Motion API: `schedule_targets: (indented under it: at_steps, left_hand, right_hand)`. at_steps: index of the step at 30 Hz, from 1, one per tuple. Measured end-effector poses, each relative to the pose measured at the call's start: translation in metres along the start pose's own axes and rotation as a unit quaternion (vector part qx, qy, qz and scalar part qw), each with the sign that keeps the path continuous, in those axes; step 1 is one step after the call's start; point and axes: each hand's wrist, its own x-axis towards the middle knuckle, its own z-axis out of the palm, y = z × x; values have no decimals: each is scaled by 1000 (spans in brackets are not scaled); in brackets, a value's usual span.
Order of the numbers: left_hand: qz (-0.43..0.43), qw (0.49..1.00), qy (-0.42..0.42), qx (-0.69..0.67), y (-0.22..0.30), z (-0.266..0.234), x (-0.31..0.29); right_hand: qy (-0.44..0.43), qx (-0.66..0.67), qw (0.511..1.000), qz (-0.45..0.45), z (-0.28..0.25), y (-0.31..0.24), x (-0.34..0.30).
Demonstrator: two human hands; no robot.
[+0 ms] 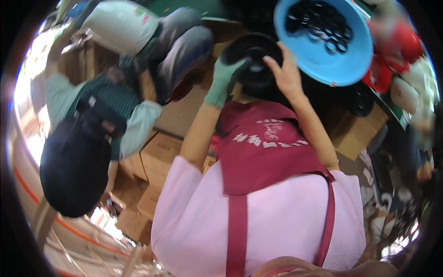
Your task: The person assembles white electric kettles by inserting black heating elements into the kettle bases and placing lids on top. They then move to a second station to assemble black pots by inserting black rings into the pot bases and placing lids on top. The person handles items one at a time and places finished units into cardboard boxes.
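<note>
My left hand (224, 83), in a green glove, is closed on the left rim of a shiny black round dish-like piece (256, 67). Its thumb lies over the front while the other fingers pass out of sight behind the rim. My bare right hand (287, 76) is at the right side of the same piece, thumb and fingers stretched apart. Whether its fingertips touch the rim I cannot tell. Just beyond it is a light blue basin (318, 71) with many small black rings (318, 23) inside.
To my left another person in a black cap (76, 166) bends forward, near a white bucket-like shape (122, 25). Cardboard boxes (159, 154) are stacked below them. An open carton (362, 131) stands at my right, with red glossy items (406, 44) farther off.
</note>
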Motion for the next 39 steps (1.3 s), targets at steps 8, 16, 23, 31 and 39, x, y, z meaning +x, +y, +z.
schedule_targets:
  at_steps: [8,16,23,31,39]
  left_hand:
    - [96,993,61,-42,-67,-28,144]
    - [-34,790,221,571,-32,30,171]
    - [90,937,71,330,-88,-1,196]
    - [-33,996,9,79,-39,34,137]
    - [-330,918,18,-218,-61,51,142]
  right_hand:
    - [-166,264,929,-197,-7,-112,3]
    - [-39,269,953,136,-103,36,-75]
    - [188,-421,863,208,-179,260,-127]
    - [200,-453,861,113,-196,284,-130]
    - [386,-282,878,38,-193,171,-128]
